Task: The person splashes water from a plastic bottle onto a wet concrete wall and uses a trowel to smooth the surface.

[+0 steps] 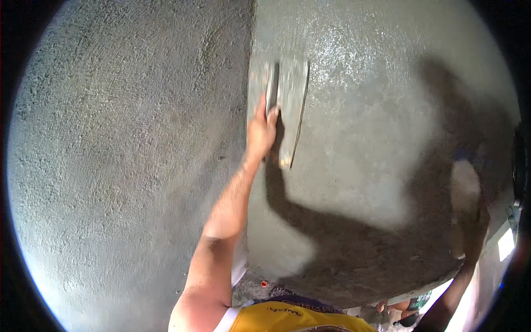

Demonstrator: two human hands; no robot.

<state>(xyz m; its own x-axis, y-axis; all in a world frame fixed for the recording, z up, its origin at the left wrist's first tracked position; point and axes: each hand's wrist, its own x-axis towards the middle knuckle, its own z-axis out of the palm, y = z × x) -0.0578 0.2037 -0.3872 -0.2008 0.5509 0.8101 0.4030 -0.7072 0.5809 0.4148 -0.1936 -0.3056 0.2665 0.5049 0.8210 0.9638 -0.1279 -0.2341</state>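
Observation:
My left hand is closed round the handle of a long rectangular plastering trowel. Its blade lies against the smooth, wet grey plaster of the right-hand wall, close to the inner corner. Motion blurs the blade, and its right edge shows as a dark line. My right arm rises at the lower right into deep shadow. Near its end is a pale, elongated shape that I cannot make out. The fingers of my right hand are lost in the dark there.
A rougher, textured grey wall meets the plastered one along a vertical corner at left. My shadow falls across the wet plaster. Below are rubble-strewn ground with a small orange-red round piece, and my yellow top.

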